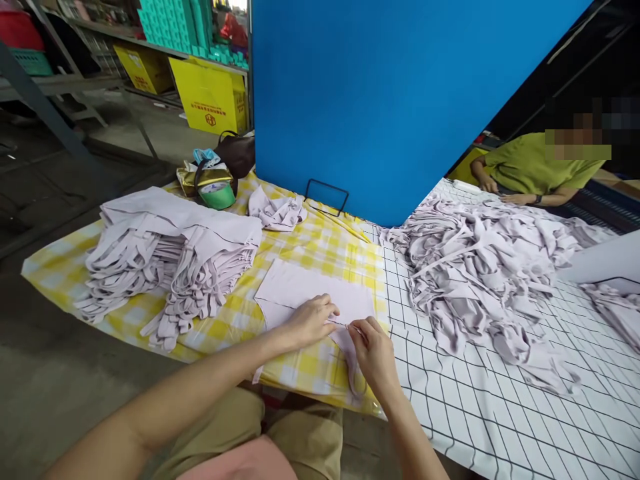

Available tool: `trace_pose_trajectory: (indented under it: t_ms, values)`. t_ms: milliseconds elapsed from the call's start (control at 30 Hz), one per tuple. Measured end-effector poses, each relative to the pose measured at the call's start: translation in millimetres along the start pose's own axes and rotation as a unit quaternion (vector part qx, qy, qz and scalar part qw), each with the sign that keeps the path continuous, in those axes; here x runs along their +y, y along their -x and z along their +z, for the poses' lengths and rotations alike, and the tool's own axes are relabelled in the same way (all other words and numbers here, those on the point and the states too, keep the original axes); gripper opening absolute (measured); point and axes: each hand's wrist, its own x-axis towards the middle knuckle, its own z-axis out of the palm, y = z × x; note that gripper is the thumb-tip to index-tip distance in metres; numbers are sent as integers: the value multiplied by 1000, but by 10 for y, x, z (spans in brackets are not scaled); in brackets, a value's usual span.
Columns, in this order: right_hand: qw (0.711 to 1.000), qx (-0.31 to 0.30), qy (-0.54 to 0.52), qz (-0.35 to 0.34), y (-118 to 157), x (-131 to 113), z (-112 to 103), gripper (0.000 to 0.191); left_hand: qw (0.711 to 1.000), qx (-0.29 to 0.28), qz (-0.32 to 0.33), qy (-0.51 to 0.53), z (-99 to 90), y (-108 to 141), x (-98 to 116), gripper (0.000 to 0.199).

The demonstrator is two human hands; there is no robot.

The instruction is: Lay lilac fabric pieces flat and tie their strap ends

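Note:
A pale lilac strappy top (295, 283) lies flat on the yellow checked cloth in front of me, its straps hanging toward my lap. My left hand (313, 321) rests over its middle, with thumb and fingers pinching at the fabric's edge. Just to the right, my right hand (373, 350) is closed in a pinch on the same edge. Whether anything small, such as a thread, is between the fingertips is too fine to make out. To the left stands a thick stack of similar tops (175, 220), straps drooping toward the table edge.
A blue board (380, 100) rises behind the work area, with a black wire stand (327, 193) at its foot. A crumpled lilac piece (277, 210) and green tape (219, 195) lie nearby. At right, a loose garment heap (475, 260) covers the white grid cloth; a person (540, 167) sits beyond.

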Motion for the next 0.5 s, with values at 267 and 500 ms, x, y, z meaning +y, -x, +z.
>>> trace_pose_trajectory:
  t_ms: [267,500]
  values:
    - [999,-47,15,13,-225,188,103,23,978,-62,114,-163,91,-209,-117,14]
    - [995,-85,55,6,-279,190,59,21,994,-49,48,-82,98,-317,-185,13]
